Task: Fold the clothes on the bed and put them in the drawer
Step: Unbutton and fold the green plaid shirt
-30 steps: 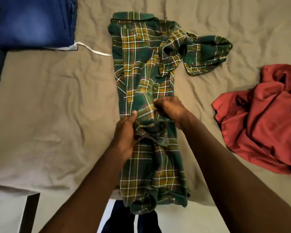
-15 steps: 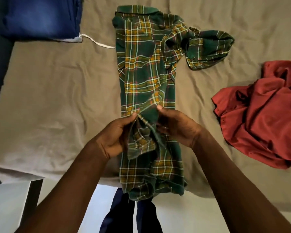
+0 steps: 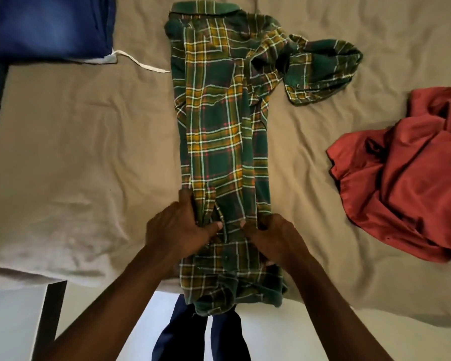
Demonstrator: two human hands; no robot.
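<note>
While left hand (image 3: 177, 230) & right hand (image 3: 274, 235) each pinch its side edges near the hem, plaid shirt (image 3: 219, 142) lies lengthwise on bed (image 3: 76, 152), narrowed, one sleeve (image 3: 320, 71) loose. Red garment (image 3: 406, 173) crumpled, not folded yet; blue jeans (image 3: 50, 24) look folded. No drawer in view, so approx. early stage.

Green plaid shirt (image 3: 219, 131) folded narrow lengthwise, hem overhanging bed (image 3: 76, 165) (sleeve bunched right); red garment (image 3: 406, 173) crumpled.

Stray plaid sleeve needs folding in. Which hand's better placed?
Right, probably. The right hand grips the plaid shirt on the side where the sleeve sticks out; the left hand would cross over.
</note>
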